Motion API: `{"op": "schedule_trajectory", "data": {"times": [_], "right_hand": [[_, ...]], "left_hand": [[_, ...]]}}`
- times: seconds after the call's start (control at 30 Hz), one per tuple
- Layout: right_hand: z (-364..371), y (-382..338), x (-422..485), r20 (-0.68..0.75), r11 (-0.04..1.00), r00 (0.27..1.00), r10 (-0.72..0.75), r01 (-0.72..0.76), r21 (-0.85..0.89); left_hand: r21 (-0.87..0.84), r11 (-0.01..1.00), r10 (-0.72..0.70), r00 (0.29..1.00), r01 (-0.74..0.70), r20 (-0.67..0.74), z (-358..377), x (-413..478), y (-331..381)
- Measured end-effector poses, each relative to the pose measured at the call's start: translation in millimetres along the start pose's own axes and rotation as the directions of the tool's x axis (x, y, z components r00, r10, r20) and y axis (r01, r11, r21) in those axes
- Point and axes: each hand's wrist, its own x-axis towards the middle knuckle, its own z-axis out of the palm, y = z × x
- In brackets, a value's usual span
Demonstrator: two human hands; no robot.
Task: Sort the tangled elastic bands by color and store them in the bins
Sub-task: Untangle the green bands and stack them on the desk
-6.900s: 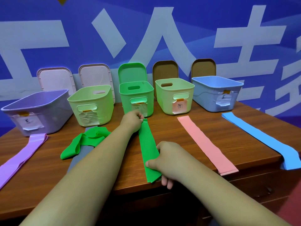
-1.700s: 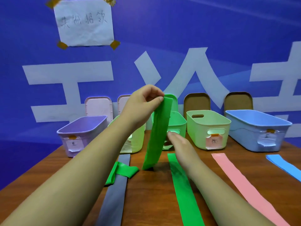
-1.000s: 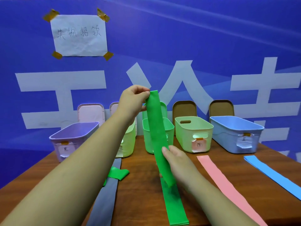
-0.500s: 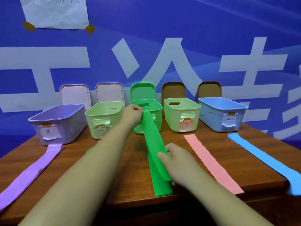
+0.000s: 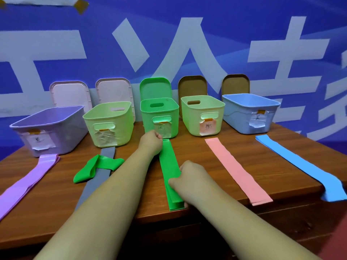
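Green band (image 5: 170, 162) lies stretched flat along the counter (image 5: 197, 156). It runs from just in front of the green bin (image 5: 159, 113) to the counter's near edge, where its end shows more than one layer. The person's left hand (image 5: 151, 142) sits at the far end, its fingers (image 5: 158, 136) curled tight and apparently pinching that end. The right hand (image 5: 189, 180) is close to the near end, with its fingers (image 5: 173, 182) curled over the band's right edge and gripping it.

The step in hand looks like laying this band straight on its colour pile before it goes into the bin. To do it well, the two hands should draw gently apart along the strip so it lies without twist or wrinkle, its edges matched to the layer beneath. Both ends are best let go together, so the elastic does not spring back and curl. The near end sits right at the counter's lip, so a careless release could let it slide off.

A second green band (image 5: 97, 166) lies crumpled to the left, draped across a grey band (image 5: 93, 186). It will likely need lifting clear without dragging the grey one askew. Purple bands (image 5: 24, 186), a pink band (image 5: 236, 169) and a blue band (image 5: 293, 160) lie in separate lanes, well apart. No band shows inside any bin.
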Motion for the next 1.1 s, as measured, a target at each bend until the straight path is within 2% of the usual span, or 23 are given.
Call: {"op": "schedule_trajectory", "data": {"times": [0.3, 0.63, 0.77, 0.93, 1.1], "right_hand": [[2.8, -6.2, 2.0, 0.01, 0.998, 0.999, 0.046, -0.046, -0.047], [-3.1, -11.6, -2.9, 0.086, 0.988, 0.992, 0.094, -0.082, -0.132], [-9.9, -11.0, -8.1, 0.083, 0.945, 0.996, 0.034, -0.005, -0.327], [-28.3, -14.8, -12.3, 0.155, 0.89, 0.984, 0.086, -0.006, -0.456], [-39.8, -15.7, 11.8, 0.08, 0.896, 0.996, 0.025, 0.013, -0.444]], "left_hand": [[-0.035, 0.999, 0.01, 0.998, -0.012, -0.054, 9.8, 2.7, -6.2], [0.089, 0.996, 0.007, 0.999, -0.005, -0.032, 11.8, 1.4, -6.4], [0.111, 0.994, 0.002, 1.0, 0.0, -0.016, 9.8, -2.1, -4.7], [0.123, 0.992, -0.041, 0.997, 0.033, 0.06, -5.8, -10.0, 5.2], [0.048, 0.997, -0.069, 0.98, 0.061, 0.186, -42.7, -19.0, 10.0]]}}
